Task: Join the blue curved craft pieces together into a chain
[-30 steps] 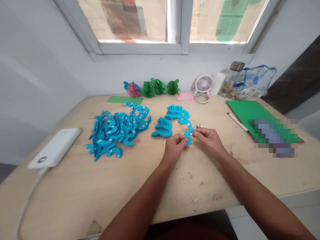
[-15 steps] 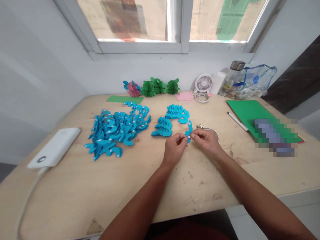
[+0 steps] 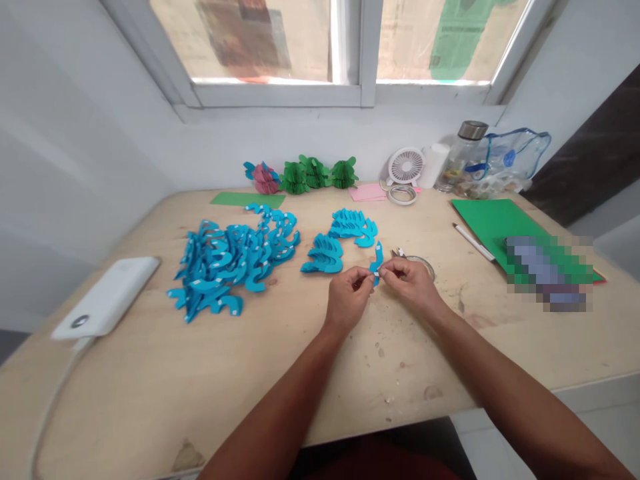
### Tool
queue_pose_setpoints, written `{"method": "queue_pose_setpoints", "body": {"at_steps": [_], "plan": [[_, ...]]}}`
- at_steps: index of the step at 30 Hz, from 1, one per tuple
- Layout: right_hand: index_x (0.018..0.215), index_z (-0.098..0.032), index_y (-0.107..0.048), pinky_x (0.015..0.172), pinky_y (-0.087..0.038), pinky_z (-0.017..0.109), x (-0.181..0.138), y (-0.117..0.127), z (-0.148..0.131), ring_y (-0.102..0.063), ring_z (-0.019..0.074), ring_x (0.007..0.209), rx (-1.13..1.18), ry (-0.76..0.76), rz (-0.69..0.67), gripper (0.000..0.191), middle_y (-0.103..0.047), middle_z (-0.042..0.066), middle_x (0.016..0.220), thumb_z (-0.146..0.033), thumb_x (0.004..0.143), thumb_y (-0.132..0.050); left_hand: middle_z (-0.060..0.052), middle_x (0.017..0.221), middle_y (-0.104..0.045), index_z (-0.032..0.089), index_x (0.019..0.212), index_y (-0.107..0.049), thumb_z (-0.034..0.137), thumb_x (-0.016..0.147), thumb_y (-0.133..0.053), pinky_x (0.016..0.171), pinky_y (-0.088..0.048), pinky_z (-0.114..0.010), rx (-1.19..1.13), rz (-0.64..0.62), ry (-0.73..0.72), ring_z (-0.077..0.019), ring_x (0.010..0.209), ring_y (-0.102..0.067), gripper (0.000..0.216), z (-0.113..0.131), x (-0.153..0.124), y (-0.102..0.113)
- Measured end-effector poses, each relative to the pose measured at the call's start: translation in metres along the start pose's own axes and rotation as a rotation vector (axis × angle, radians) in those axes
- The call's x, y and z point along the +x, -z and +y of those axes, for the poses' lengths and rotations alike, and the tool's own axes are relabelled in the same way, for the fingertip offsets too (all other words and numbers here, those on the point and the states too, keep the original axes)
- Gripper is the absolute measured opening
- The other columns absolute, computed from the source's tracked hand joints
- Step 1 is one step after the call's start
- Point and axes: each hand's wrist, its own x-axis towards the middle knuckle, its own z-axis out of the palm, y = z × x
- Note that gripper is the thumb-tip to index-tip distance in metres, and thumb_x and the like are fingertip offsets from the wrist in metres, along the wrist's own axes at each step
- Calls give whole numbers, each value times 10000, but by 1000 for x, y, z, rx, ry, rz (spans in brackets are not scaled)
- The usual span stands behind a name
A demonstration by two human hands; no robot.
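A wavy blue paper cutout [image 3: 378, 251] with small white patches stands out between my two hands. My left hand [image 3: 350, 293] pinches its lower part between thumb and finger. From the other side, my right hand [image 3: 411, 279] has its fingertips closed at a white patch on the same cutout. The fingers hide the cutout's lower end in part. Just beyond my hands lie two stacks of folded blue cutouts, a nearer stack [image 3: 323, 255] and a farther stack [image 3: 353, 225]. A large loose pile of blue cutouts [image 3: 233, 257] with white patches spreads to the left.
A tape roll [image 3: 402, 195], a small fan [image 3: 407, 165] and a bottle [image 3: 457, 160] stand at the back. Green paper figures [image 3: 315, 173] line the wall. On the right are a pen [image 3: 473, 241] and green sheets [image 3: 485, 217]; a power bank [image 3: 107, 297] lies left.
The view has shifted very slightly. Both hands stay on the same blue cutout, with the right fingertips still at the white patch.
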Motion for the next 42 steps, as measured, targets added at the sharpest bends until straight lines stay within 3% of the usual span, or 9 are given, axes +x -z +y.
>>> {"method": "queue_pose_setpoints", "body": {"at_steps": [13, 34, 42], "plan": [[597, -180, -630, 582, -401, 245, -1, -2, 1, -551, 147, 663, -10, -7, 28, 214, -646, 25, 689, -276, 749, -512, 19, 533, -590, 159, 598, -618, 219, 680, -565, 473, -387, -193, -36, 13, 8, -95, 481, -521, 115, 0, 0, -2], [649, -182, -673, 577, -407, 253, -2, -8, 3, -573, 159, 640, 16, -83, 3, 200, -658, 26, 663, -266, 745, -519, 24, 506, -575, 176, 553, -586, 190, 685, -535, 512, -325, -214, 345, 132, -199, -96, 471, -463, 142, -3, -4, -2], [651, -174, -670, 491, -333, 236, -3, -8, 1, -501, 127, 519, 2, -158, 4, 223, -584, -10, 541, -306, 743, -515, 21, 509, -574, 176, 561, -581, 198, 689, -524, 518, -337, -215, 384, 128, -213, -97, 472, -465, 142, -2, -4, -2]]}}
